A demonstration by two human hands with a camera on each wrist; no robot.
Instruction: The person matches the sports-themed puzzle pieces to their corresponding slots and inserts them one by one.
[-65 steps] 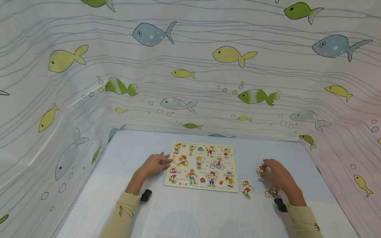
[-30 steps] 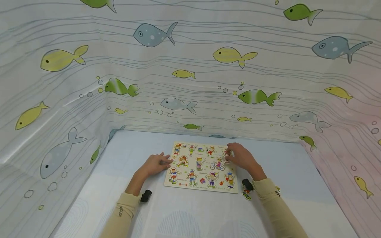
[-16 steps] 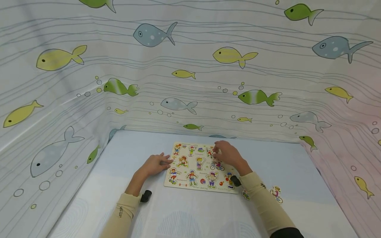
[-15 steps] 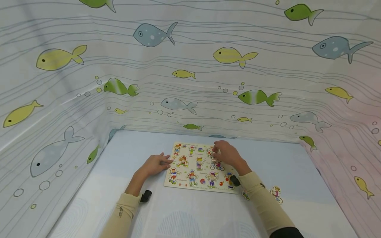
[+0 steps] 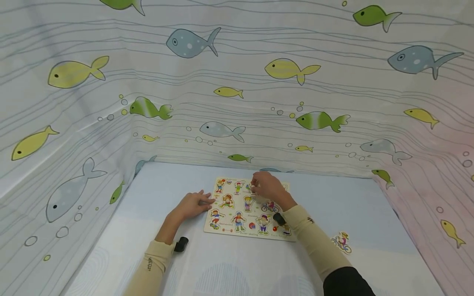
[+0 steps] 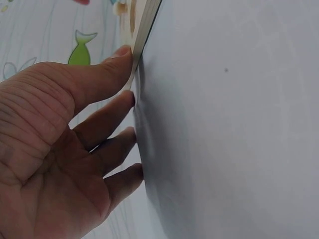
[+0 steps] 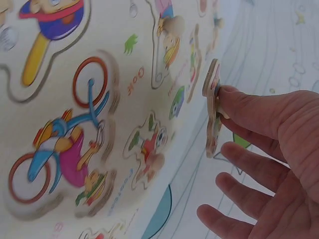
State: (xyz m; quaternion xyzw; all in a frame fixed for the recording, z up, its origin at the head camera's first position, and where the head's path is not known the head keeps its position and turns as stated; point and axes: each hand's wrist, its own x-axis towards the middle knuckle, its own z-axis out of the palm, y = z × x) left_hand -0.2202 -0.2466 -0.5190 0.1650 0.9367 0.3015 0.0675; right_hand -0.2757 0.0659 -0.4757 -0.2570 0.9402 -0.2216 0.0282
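A wooden puzzle board with printed sports figures in cut-out shapes lies on the table. My right hand is over its upper middle. Between thumb and index finger it pinches a small wooden puzzle piece, seen nearly edge-on above the board in the right wrist view; its other fingers spread loosely. At the board's left edge rests my left hand. In the left wrist view the left hand's thumb touches the board's edge, and its loosely bent fingertips meet the table surface.
A loose cyclist puzzle piece lies to the right of the board, close to my right sleeve. Behind the table hangs a fish-patterned sheet. The right forearm covers the board's lower right corner.
My right hand has picked up a piece from the right of the board and carried it leftward across the board's upper part. The right sleeve now covers the skateboarder piece. The left hand stays put.
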